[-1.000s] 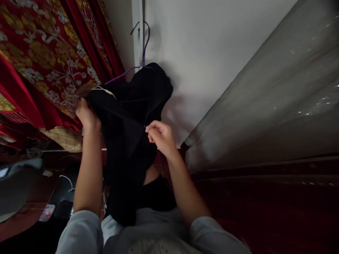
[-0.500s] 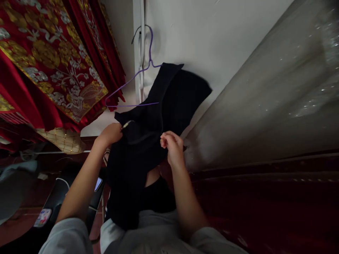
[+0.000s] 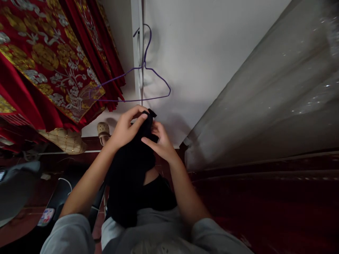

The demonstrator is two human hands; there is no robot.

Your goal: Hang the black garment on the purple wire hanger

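A black garment [image 3: 132, 158] is bunched up in front of me, its lower part draping down toward my lap. My left hand [image 3: 129, 127] pinches its gathered top edge between thumb and fingers. Close by on the right, my right hand [image 3: 161, 143] has its thumb and fingers curved around the bunched cloth. Just above both hands, a purple wire hanger [image 3: 159, 74] hangs bare on a white strip [image 3: 140, 46] at the wall.
Red cloth with gold and silver embroidery [image 3: 58, 53] hangs at upper left. A beige clog [image 3: 103, 128] shows below the wall. Clear plastic sheeting [image 3: 251, 98] covers something on the right. A black seat [image 3: 60, 190] stands at lower left with a patterned object [image 3: 46, 217] on it.
The garment has come off the hanger and gone from spread out to bunched. My left hand moved right and up, so both hands are now close together. The hanger hangs straighter.
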